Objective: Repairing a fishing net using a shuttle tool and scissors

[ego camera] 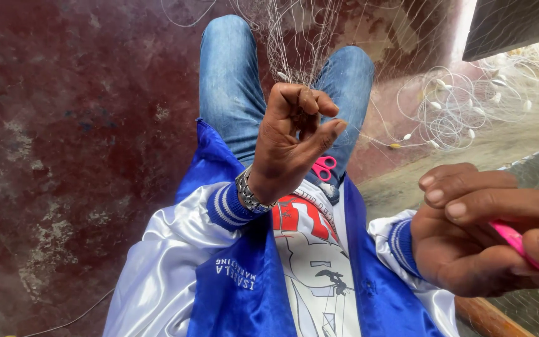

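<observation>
Right hand [469, 231] grips a pink tool [528, 253] (left hand [291, 140] pinches netting [294, 43]).

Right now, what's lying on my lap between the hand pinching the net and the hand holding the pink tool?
In the head view, pink-handled scissors lie on your lap between the left hand and the right hand.

Left hand [291, 140] pinching net [294, 43], seemingly.
</observation>
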